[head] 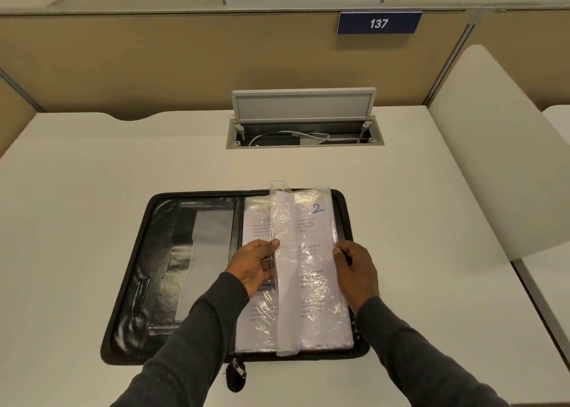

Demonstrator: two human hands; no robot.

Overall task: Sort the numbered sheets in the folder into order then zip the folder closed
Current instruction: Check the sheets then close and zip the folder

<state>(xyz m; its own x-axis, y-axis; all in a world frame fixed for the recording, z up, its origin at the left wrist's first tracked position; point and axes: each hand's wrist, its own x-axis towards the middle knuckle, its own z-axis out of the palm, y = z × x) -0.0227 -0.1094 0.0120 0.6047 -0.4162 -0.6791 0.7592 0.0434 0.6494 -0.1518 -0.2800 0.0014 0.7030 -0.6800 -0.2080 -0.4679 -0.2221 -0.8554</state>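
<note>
1. While the folder (160, 252) lies open on the worktop (92, 175), the sheet marked 2 (317, 252) lies uppermost in its right half.
2. The left hand (257, 264) has its grip pinched on a half-turned sleeve (283, 221) over that half; the right hand (357, 271) seems to pinch the sheet's outer edge.
3. Ordering looks unfinished, and the zip pull (237, 372) at the folder's near edge still awaits zipping.

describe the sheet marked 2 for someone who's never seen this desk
On the white desk lies an open black zip folder, sleeved sheets stacked on its right half. The sheet tops that stack, right of the sleeve turned up on edge; it alone shows a blue handwritten 2 at its top right.
</note>
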